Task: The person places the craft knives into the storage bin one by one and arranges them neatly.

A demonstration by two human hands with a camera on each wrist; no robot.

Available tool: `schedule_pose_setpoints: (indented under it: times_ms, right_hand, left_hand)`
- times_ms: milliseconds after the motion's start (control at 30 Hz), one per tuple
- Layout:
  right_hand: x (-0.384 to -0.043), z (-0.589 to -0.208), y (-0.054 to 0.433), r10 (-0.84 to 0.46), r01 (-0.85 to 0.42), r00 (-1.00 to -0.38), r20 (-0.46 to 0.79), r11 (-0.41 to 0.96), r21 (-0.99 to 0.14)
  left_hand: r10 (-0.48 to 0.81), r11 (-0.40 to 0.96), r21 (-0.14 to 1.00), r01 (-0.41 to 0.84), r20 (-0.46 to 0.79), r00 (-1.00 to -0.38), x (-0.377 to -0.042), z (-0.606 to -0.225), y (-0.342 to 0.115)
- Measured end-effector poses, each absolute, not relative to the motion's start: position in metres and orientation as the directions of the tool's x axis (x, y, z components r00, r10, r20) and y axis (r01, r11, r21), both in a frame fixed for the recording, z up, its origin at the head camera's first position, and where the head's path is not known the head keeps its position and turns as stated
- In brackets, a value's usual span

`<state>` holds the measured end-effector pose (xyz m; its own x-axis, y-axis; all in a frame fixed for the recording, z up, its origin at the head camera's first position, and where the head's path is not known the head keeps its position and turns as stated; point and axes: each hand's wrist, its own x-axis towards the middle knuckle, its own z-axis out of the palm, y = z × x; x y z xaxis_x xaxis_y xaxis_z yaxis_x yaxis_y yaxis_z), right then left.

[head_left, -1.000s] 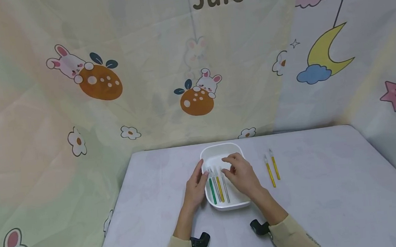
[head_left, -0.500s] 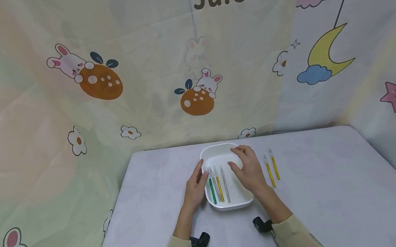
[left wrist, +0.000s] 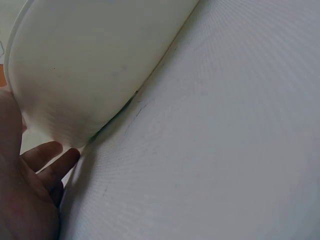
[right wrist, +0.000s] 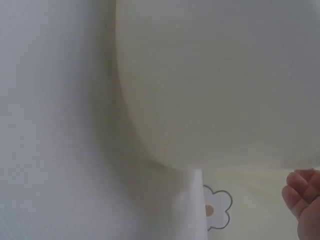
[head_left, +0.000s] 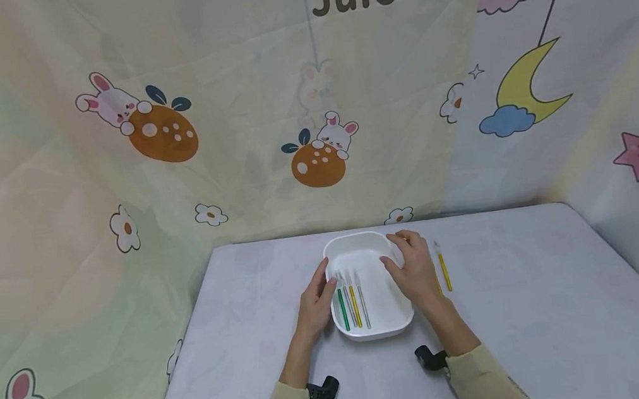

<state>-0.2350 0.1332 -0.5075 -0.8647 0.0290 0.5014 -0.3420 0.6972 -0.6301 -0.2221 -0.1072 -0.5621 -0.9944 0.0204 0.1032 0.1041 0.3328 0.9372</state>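
Note:
My left hand (head_left: 314, 301) grips the left side of a white rectangular tray (head_left: 385, 330), thumb over the rim and fingers outside. In the left wrist view, the fingers (left wrist: 62, 167) reach along the wall of the tray (left wrist: 100, 60). Inside lie several slim pen-like sticks with clear pointed tips: a green one (head_left: 343, 311), a yellow one (head_left: 355, 307) and silver ones (head_left: 365, 306). My right hand (head_left: 415, 273), holding nothing, hovers at the tray's right rim with thumb and fingers spread. In the right wrist view, curved fingers (right wrist: 305, 192) show beyond the tray (right wrist: 215, 90).
To the right on the white table (head_left: 533, 295) lies a yellow stick (head_left: 445, 271) with a clear tip. Another beside it is mostly hidden by my right hand. A cartoon-print cloth (head_left: 245, 136) hangs behind the table.
My right hand has moved rightward from over the sticks to the tray's right rim, its thumb and fingers spreading. It now covers much of one yellow stick. My left hand stays put.

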Motion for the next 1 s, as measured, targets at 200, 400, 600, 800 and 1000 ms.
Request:
schedule_pose_setpoints:
  times_ms: [200, 400, 600, 800, 1000]
  right_hand:
    - [-0.236, -0.507, 0.139, 0.058, -0.279, -0.896, 0.441, 0.700, -0.657]
    - [-0.236, -0.507, 0.143, 0.072, -0.254, -0.902, 0.426, 0.709, -0.658]
    - [-0.237, -0.506, 0.148, 0.070, -0.263, -0.899, 0.432, 0.703, -0.661]
    - [-0.238, -0.508, 0.154, 0.074, -0.264, -0.896, 0.438, 0.706, -0.658]
    - [-0.240, -0.510, 0.157, 0.104, -0.219, -0.909, 0.403, 0.704, -0.676]
  left_hand:
    - [0.021, 0.331, 0.938, 0.108, 0.107, -0.994, -0.222, -0.563, -0.107]
    - [0.021, 0.332, 0.937, 0.105, 0.105, -0.994, -0.222, -0.563, -0.107]
    - [0.018, 0.333, 0.938, 0.100, 0.099, -0.995, -0.222, -0.563, -0.107]
    - [0.019, 0.333, 0.938, 0.101, 0.100, -0.995, -0.222, -0.563, -0.107]
    - [0.024, 0.332, 0.938, 0.104, 0.101, -0.995, -0.222, -0.563, -0.107]
